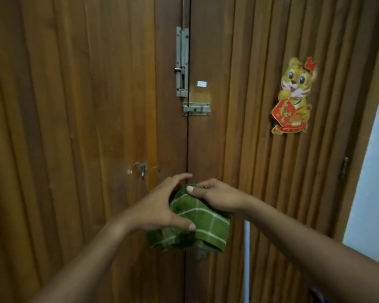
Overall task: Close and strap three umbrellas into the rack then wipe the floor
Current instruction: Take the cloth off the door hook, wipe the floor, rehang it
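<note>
- Right now both hands hold a green checked cloth [200,217] up at about waist height, in front of a pair of closed wooden doors [74,127].
- The left hand [162,206] grasps the cloth's near-left part: its thumb presses down on the top face while the fingers spread round the far edge.
- The right hand [214,196] pinches the far-right corner, thumb on top, fingers curled under the fold.
- The cloth lies bunched between the two hands; its long axis runs from the far left, by the right thumb, down to the near right, where a loose folded end hangs free below both hands.
- Neither hand is plainly nearer the cloth, since both touch it; the left carries more of the bulk, the right only an edge.
- No umbrellas and no rack are in view, and the floor is out of view below, so how far the strapping has got cannot be told from here.
- Judging by the cloth in hand, the wiping step looks to be the one being readied, and the cloth would have to go well down from where it is held.
- A metal bolt [182,62] and a latch [196,109] sit on the door seam far above the hands; a tiger sticker [293,97] is on the right door.
</note>
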A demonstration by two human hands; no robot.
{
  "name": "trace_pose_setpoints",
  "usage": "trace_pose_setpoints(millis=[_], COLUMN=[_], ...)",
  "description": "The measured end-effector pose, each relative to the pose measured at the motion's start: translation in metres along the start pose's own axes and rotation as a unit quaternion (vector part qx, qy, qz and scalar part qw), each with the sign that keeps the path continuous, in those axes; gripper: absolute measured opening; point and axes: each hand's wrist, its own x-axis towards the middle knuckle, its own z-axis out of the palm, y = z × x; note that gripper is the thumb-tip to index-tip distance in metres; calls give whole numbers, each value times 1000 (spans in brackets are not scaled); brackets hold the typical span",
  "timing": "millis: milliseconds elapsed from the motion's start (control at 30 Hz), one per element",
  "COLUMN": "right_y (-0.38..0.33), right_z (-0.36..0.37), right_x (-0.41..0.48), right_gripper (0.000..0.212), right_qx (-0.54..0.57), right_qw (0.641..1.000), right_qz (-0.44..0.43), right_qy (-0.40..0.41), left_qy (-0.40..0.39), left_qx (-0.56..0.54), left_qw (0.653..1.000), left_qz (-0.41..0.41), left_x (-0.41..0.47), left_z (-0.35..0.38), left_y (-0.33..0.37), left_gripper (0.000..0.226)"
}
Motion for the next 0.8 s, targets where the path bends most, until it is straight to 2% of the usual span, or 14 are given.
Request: trace_pose_setpoints(millis=[100, 167, 233, 333, 367, 433, 500, 600, 633, 733, 800], right_y=[-26, -33, -36, -39, -40, -41, -41, -36, -34, -23, -15], right_z=[4, 7, 11, 17, 20, 25, 30, 32, 32, 32, 31], right_x=[16, 26, 35, 49, 54, 60, 65, 73, 77, 100, 119], right_gripper=[22, 19, 21, 22, 22, 25, 30, 59, 61, 40, 24], right_qx=[-19, 34, 84, 137, 155, 153, 148, 123, 113, 126, 159], right_qw=[999, 997, 992, 985, 983, 985, 987, 992, 993, 990, 986], right_qz=[23, 49, 83, 98, 92, 73, 55, 12, -11, -56, -47], right_qy=[40, 57, 48, 24, 19, 14, 13, -21, -35, -37, -25], left_qy=[27, 69, 153, 232, 238, 254, 269, 247, 226, 204, 255], left_qx=[25, 33, 26, -84, -122, -155, -196, -347, -384, -459, -458], left_qw=[999, 996, 986, 966, 960, 953, 943, 898, 884, 846, 827], left_qz=[30, 43, 54, 79, 77, 53, 17, -105, -141, -181, -200], left_x=[-5, -7, -6, -2, -1, 1, 5, 14, 17, 26, 33], left_z=[1, -2, -6, -18, -22, -29, -36, -48, -53, -67, -71], left_y=[12, 14, 8, -6, -13, -28, -36, -42, -45, -52, -55], left_gripper=[133, 130, 103, 23, 14, 22, 21, 18, 23, 28, 23])
